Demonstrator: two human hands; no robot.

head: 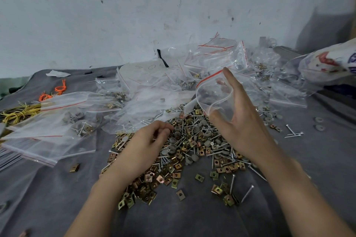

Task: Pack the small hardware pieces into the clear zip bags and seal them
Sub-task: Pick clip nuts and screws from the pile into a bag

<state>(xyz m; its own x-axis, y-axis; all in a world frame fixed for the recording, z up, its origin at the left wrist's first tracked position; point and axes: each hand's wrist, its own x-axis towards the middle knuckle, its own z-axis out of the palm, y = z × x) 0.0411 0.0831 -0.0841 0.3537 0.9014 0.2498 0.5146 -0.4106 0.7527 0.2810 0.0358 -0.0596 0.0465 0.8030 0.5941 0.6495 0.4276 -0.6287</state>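
Heap (202, 140) of screws (232, 181), brassy clips (180, 194), grey caps (195, 158): left hand (146, 144) pinches into it. Right hand (244, 121) grips limp clear zip bag (213, 92).

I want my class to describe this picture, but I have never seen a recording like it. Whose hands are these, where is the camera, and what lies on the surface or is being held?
There is no machine here: a person works with bare hands. The one picture comes from a camera worn on their head, looking down. The right hand holds a clear zip bag open at its mouth. The left hand reaches with curled fingers into a pile of hardware: screws, brass-coloured square clips and grey round caps. Whether it already pinches a piece I cannot tell. Everything lies on a grey cloth. Filled bags lie to the left.
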